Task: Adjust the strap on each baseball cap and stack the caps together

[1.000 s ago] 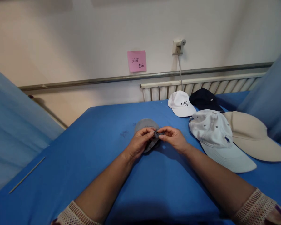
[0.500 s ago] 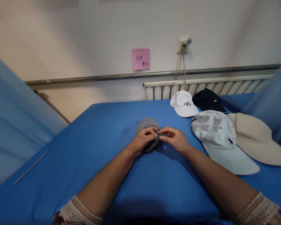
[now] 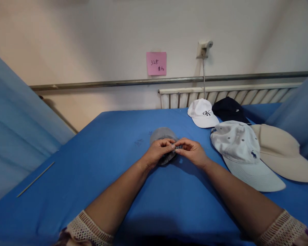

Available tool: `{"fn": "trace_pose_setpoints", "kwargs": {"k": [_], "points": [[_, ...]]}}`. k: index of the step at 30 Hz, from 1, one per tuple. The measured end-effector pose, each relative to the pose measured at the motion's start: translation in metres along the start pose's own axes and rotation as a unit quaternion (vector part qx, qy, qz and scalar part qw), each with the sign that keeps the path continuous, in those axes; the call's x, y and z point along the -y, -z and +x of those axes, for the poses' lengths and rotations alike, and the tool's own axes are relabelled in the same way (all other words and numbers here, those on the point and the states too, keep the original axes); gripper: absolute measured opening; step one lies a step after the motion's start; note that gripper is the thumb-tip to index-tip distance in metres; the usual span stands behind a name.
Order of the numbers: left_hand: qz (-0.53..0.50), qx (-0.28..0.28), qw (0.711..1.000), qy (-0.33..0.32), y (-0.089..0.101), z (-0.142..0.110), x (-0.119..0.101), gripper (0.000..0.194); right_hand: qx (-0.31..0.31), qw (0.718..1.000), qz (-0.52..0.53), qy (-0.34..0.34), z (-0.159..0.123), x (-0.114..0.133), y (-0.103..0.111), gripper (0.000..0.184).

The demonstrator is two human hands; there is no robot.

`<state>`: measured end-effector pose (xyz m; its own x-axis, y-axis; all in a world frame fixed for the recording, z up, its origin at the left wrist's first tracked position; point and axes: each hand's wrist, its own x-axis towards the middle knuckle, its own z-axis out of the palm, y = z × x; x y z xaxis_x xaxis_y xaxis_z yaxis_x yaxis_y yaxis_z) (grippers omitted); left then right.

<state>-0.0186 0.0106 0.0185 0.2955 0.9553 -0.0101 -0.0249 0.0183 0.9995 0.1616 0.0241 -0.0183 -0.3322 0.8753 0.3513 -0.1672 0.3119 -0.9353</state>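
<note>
Both hands pinching at grey cap, mid-table.
Left hand [image 3: 159,152] and right hand [image 3: 193,152] gripping the near edge of grey cap [image 3: 163,134], which is lying on blue-covered table [image 3: 123,136].

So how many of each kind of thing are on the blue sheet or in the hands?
Hats: 5 (the grey one held by the left hand and right hand, the white one, the dark one, the pale one with the horse badge, the beige one)
Thin sticks: 1
Total: 6
</note>
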Motion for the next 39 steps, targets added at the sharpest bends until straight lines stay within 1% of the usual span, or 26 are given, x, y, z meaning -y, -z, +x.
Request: {"fn": "trace_pose_setpoints", "kwargs": {"k": [4,7,10,17,21,25,29,31,33,34,37,39], "points": [[-0.046,-0.004,0.999,0.012,0.0002,0.0006,0.0011,0.025,-0.022,0.998,0.046,-0.027,0.0007,0.0011,-0.0002,0.026],[-0.069,-0.004,0.998,0.007,0.0013,0.0019,0.0024,0.024,-0.035,0.996,0.061,-0.046,0.0012,0.0016,0.0004,0.028],[-0.055,-0.003,0.998,0.002,0.0019,0.0023,0.0023,0.024,-0.031,0.995,0.079,-0.046,0.0015,0.0022,0.0003,0.029],[-0.01,0.002,1.0,0.014,-0.0002,0.0008,-0.0008,0.021,0.007,0.994,0.094,-0.054,0.0017,0.0042,-0.0005,0.032],[0.019,-0.009,1.0,0.006,-0.002,0.001,-0.0015,0.02,0.019,0.993,0.098,-0.057,0.001,0.0035,-0.0021,0.035],[0.015,-0.016,1.0,-0.01,-0.0031,0.0017,-0.001,0.023,0.009,0.995,0.082,-0.055,0.001,0.0015,-0.0031,0.038],[-0.028,-0.028,0.999,-0.015,-0.0025,0.0012,0.0008,0.025,-0.019,0.994,0.091,-0.053,0.0027,-0.0009,-0.0017,0.038],[-0.029,-0.031,0.999,-0.027,-0.0021,0.0007,0.0021,0.034,-0.027,0.993,0.101,-0.05,0.0035,-0.0018,-0.0006,0.038],[0.0,-0.026,0.999,-0.047,-0.0021,0.0006,0.0035,0.043,-0.031,0.993,0.103,-0.05,0.0038,-0.0018,0.0001,0.039],[0.02,-0.025,0.998,-0.06,-0.0022,0.0008,0.0042,0.044,-0.031,0.993,0.102,-0.052,0.0038,-0.0013,0.0001,0.039],[0.067,-0.025,0.993,-0.095,-0.0027,0.0022,0.0055,0.036,-0.027,0.993,0.099,-0.056,0.0034,0.002,-0.001,0.038],[0.084,-0.033,0.99,-0.111,-0.0028,0.0031,0.0058,0.031,-0.037,0.993,0.1,-0.049,0.0031,0.0048,-0.0022,0.038]]}}
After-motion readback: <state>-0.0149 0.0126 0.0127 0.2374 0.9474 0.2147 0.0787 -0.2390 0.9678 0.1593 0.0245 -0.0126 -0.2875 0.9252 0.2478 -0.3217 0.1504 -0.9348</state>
